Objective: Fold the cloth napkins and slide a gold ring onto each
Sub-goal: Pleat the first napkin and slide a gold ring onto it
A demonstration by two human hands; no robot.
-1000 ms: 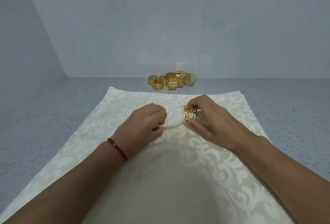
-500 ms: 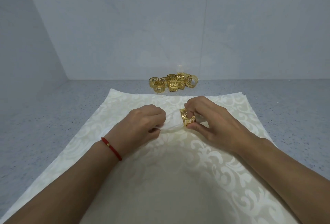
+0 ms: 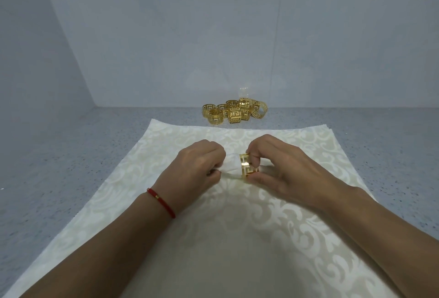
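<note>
Since a second before, both hands had lifted a little and the gold ring (image 3: 247, 167) had turned, showing more of its shiny inside. The left hand (image 3: 199, 169) pinched a bunched tip of the cloth napkin (image 3: 231, 168) with curled fingers. The right hand (image 3: 282, 167) gripped the ring between thumb and fingers. The cloth tip poked through the ring, between the two hands. Under the hands, more of the napkin lay flat. Past the hands sat a pile of gold rings (image 3: 234, 112) on the gray counter (image 3: 71, 155).
</note>
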